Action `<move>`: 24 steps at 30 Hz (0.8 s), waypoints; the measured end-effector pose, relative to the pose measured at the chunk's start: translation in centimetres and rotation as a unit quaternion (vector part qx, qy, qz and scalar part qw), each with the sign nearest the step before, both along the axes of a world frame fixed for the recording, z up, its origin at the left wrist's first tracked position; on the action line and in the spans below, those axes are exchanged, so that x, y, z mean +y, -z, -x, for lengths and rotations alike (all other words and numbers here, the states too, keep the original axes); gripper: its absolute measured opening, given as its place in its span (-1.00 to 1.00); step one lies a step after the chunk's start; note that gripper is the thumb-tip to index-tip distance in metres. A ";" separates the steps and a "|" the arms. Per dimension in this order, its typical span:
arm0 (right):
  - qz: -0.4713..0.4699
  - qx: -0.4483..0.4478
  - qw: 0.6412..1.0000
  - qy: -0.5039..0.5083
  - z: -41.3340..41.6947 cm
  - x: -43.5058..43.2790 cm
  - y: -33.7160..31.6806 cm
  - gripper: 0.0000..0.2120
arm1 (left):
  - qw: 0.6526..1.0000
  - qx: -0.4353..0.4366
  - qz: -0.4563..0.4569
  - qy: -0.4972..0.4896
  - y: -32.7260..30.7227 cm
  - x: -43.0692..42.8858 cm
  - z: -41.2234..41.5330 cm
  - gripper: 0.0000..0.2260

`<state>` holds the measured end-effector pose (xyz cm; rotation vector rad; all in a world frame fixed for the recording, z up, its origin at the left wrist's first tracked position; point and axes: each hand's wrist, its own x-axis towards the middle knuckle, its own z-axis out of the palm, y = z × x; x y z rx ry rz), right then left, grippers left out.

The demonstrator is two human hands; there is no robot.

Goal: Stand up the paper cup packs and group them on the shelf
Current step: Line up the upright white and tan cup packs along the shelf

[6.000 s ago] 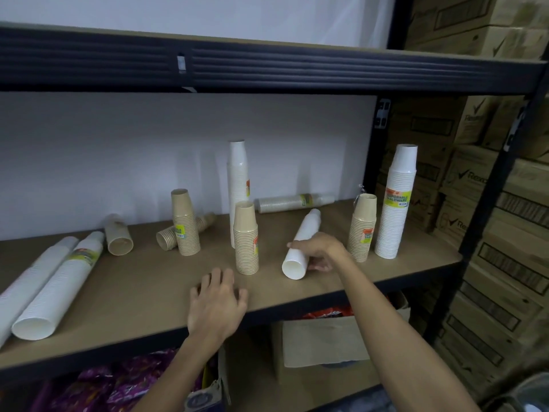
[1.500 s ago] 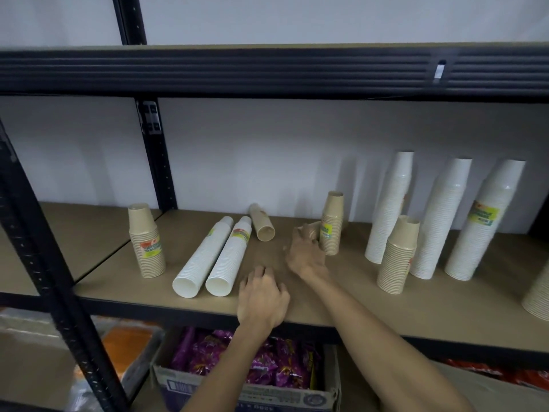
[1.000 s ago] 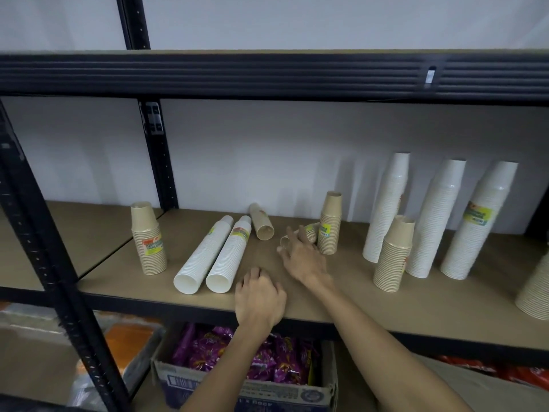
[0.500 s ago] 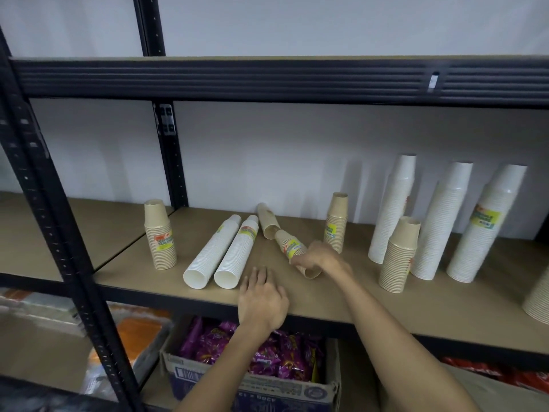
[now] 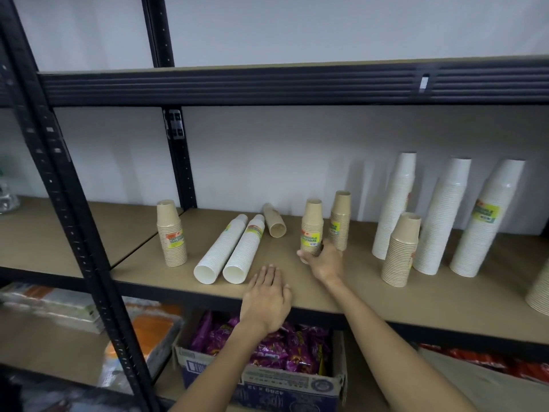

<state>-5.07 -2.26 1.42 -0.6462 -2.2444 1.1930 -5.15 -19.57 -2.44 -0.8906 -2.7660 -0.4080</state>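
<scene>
With the right hand [image 5: 322, 258] gripping the base of an upright brown cup pack [image 5: 312, 230] mid-shelf [image 5: 356, 289] and the left hand [image 5: 267, 292] flat and open, a hasty release could topple it into its standing neighbour [image 5: 340, 224].

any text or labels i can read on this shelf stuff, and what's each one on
"DISPOSABLE TABLEWARE": only partly clear, on the yellow label of the far-right white cup pack.
Labels on the brown cup packs, such as the one in the right hand: too blurred.
Print on the cardboard box below: upside down, unreadable.
</scene>
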 end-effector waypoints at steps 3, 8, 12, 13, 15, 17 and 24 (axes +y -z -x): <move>0.006 0.003 1.000 0.007 -1.1 -0.5 0.1 -0.51 | 0.998 0.050 -0.049 0.003 0.8 -0.9 -0.9 -0.38; -0.036 0.115 0.992 0.025 -4.7 -4.2 1.0 -0.78 | 0.990 0.099 -0.099 0.019 2.2 -4.6 -2.4 -0.55; -0.068 0.111 0.986 -0.107 -2.9 -6.4 1.4 -0.92 | 0.985 0.125 -0.116 0.021 2.3 -7.1 -2.6 -0.61; -0.073 0.106 0.985 -0.118 -1.9 -6.7 1.5 -0.89 | 0.985 0.124 -0.119 0.015 2.1 -7.4 -2.5 -0.61; -0.104 0.093 0.983 -0.122 0.0 -7.1 1.6 -0.81 | 0.987 0.119 -0.104 0.013 2.0 -7.8 -2.3 -0.60; -0.139 0.079 0.980 -0.118 1.8 -7.2 1.4 -0.72 | 0.989 0.123 -0.072 0.025 2.4 -7.9 -2.1 -0.59; -0.193 0.004 0.975 -0.110 8.3 -5.5 -0.6 -0.46 | 0.985 0.159 -0.051 0.052 3.0 -6.3 -0.8 -0.60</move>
